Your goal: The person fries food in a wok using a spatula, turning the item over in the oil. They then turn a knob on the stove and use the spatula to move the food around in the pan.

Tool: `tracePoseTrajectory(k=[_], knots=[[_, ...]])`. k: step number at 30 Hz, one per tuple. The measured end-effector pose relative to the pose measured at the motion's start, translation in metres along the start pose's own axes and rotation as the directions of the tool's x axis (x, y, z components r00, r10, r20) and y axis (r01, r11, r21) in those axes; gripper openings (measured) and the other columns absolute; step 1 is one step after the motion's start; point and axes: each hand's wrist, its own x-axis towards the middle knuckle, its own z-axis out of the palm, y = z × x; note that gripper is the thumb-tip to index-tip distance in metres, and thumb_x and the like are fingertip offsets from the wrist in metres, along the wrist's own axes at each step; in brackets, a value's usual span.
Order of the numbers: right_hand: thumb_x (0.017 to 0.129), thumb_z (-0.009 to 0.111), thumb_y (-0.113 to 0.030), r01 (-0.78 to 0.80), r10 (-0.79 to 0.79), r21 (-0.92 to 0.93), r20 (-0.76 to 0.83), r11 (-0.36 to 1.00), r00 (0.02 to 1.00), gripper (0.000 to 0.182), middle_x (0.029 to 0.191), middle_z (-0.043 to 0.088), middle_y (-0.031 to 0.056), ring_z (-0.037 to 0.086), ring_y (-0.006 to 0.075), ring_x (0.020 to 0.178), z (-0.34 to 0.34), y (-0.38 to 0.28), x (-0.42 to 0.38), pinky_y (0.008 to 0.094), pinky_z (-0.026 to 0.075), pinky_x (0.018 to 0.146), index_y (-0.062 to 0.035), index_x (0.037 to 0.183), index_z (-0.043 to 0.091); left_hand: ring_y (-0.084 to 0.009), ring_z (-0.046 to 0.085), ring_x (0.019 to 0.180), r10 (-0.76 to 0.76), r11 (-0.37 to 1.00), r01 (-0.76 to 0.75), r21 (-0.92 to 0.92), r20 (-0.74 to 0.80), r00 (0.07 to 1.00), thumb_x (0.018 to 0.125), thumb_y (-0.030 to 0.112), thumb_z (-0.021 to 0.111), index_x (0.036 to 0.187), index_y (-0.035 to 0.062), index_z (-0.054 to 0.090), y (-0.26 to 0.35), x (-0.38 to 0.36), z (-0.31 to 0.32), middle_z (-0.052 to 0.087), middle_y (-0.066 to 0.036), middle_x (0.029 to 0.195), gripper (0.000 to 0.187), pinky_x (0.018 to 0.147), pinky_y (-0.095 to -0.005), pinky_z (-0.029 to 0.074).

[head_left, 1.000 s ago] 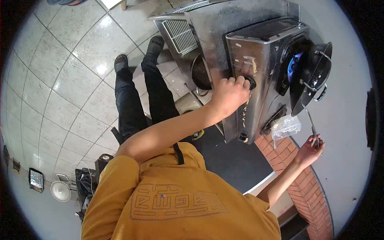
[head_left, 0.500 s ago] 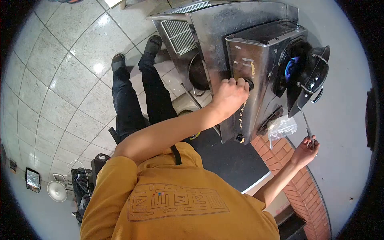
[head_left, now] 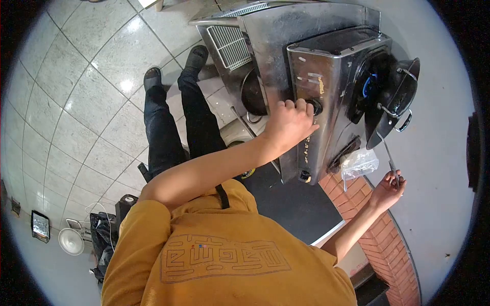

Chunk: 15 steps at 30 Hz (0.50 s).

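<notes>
My left hand (head_left: 292, 124) is at the front of the metal stove (head_left: 326, 69), beside a black knob (head_left: 315, 107). Its fingers are curled near the knob, and the thumb points away from it. My right hand (head_left: 389, 187) is closed on the handle of a long thin metal utensil (head_left: 389, 155). The far end of this utensil reaches the rim of a black wok (head_left: 392, 102), which has metal side handles. Behind the wok's edge, a small blue flame (head_left: 368, 86) burns in the burner.
A clear plastic bag (head_left: 360, 163) lies beside the stove, near a brick-patterned strip (head_left: 375, 229). A second pan (head_left: 253, 94) and a white wire rack (head_left: 228, 47) are on the stove's near side. A dark flat surface (head_left: 298, 204) adjoins the stove.
My left hand has shifted slightly back from the knob, and its thumb has come out. The blue flame looks smaller. My right hand has moved very little, with the utensil in it.
</notes>
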Motion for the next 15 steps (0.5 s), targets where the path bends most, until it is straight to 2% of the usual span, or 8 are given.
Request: tracePoseTrajectory(k=[4, 6, 7, 9, 12, 13, 14, 15], knots=[[0.101, 0.046, -0.021, 0.030, -0.035, -0.073, -0.066, 0.997, 0.997, 0.032, 0.096, 0.062, 0.0188, 0.053, 0.0199, 0.080, 0.010, -0.003, -0.010, 0.0320, 0.047, 0.078, 0.0088, 0.096, 0.056, -0.0201, 0.062, 0.061, 0.020, 0.999, -0.019, -0.031, 0.019, 1.000, 0.084, 0.047, 0.063, 0.079, 0.0070, 0.057, 0.008, -0.010, -0.024, 0.054, -0.005, 0.070, 0.041, 0.055, -0.0315, 0.048], [0.102, 0.045, -0.028, 0.077, -0.100, -0.238, -0.084, 0.968, 0.991, 0.035, 0.082, 0.055, 0.0097, 0.049, 0.0159, 0.077, 0.030, -0.011, -0.024, 0.0296, 0.043, 0.075, 0.0053, 0.101, 0.056, -0.0199, 0.062, 0.061, 0.046, 0.998, -0.046, -0.048, 0.001, 0.999, 0.085, 0.047, 0.063, 0.079, 0.0069, 0.057, 0.015, -0.013, -0.039, 0.054, -0.005, 0.070, 0.041, 0.054, -0.0310, 0.048], [0.102, 0.045, -0.028, 0.085, -0.108, -0.228, -0.091, 0.970, 0.990, 0.035, 0.082, 0.055, 0.0097, 0.049, 0.0159, 0.077, 0.032, -0.016, -0.028, 0.0296, 0.043, 0.075, 0.0053, 0.101, 0.056, -0.0195, 0.062, 0.061, 0.053, 0.997, -0.053, -0.049, 0.000, 0.999, 0.085, 0.047, 0.063, 0.080, 0.0071, 0.057, 0.019, -0.015, -0.048, 0.054, -0.004, 0.070, 0.041, 0.053, -0.0302, 0.048], [0.102, 0.046, -0.031, 0.085, -0.105, -0.329, -0.043, 0.941, 0.994, 0.038, 0.082, 0.055, 0.0081, 0.050, 0.0145, 0.077, 0.034, -0.028, -0.037, 0.0288, 0.043, 0.075, 0.0058, 0.104, 0.056, -0.0191, 0.062, 0.061, 0.073, 0.997, -0.073, -0.038, -0.008, 0.997, 0.084, 0.047, 0.064, 0.080, 0.0072, 0.057, 0.032, -0.020, -0.065, 0.054, -0.004, 0.070, 0.041, 0.052, -0.0294, 0.048], [0.101, 0.047, -0.034, 0.100, -0.116, -0.260, -0.049, 0.960, 0.992, 0.042, 0.087, 0.056, 0.0085, 0.051, 0.0134, 0.076, 0.037, -0.042, -0.047, 0.0276, 0.043, 0.073, 0.0071, 0.105, 0.056, -0.0196, 0.062, 0.060, 0.140, 0.990, -0.140, 0.001, -0.054, 0.989, 0.085, 0.047, 0.063, 0.081, 0.0072, 0.057, 0.058, -0.023, -0.094, 0.054, -0.004, 0.070, 0.040, 0.051, -0.0298, 0.048], [0.100, 0.050, -0.031, 0.101, -0.118, -0.266, -0.049, 0.959, 0.992, 0.038, 0.094, 0.058, 0.0109, 0.054, 0.0133, 0.074, 0.036, -0.048, -0.049, 0.0275, 0.046, 0.070, 0.0056, 0.108, 0.055, -0.0209, 0.062, 0.061, 0.159, 0.987, -0.161, -0.020, -0.079, 0.984, 0.086, 0.047, 0.062, 0.081, 0.0072, 0.057, 0.066, -0.024, -0.104, 0.055, -0.005, 0.071, 0.040, 0.052, -0.0315, 0.049], [0.100, 0.050, -0.031, 0.116, -0.136, -0.230, -0.076, 0.966, 0.988, 0.038, 0.094, 0.058, 0.0109, 0.054, 0.0133, 0.074, 0.030, -0.049, -0.047, 0.0275, 0.046, 0.070, 0.0056, 0.108, 0.055, -0.0221, 0.062, 0.061, 0.181, 0.982, -0.185, -0.036, -0.104, 0.978, 0.086, 0.046, 0.062, 0.082, 0.0072, 0.057, 0.073, -0.024, -0.115, 0.055, -0.006, 0.071, 0.040, 0.052, -0.0333, 0.050], [0.100, 0.052, -0.028, 0.131, -0.145, -0.187, -0.066, 0.974, 0.987, 0.034, 0.098, 0.059, 0.0121, 0.055, 0.0137, 0.074, 0.023, -0.045, -0.043, 0.0277, 0.048, 0.070, 0.0044, 0.109, 0.054, -0.0247, 0.063, 0.063, 0.165, 0.981, -0.171, -0.087, -0.068, 0.984, 0.087, 0.044, 0.061, 0.083, 0.0069, 0.057, 0.078, -0.024, -0.126, 0.057, -0.008, 0.073, 0.038, 0.053, -0.0366, 0.051]])
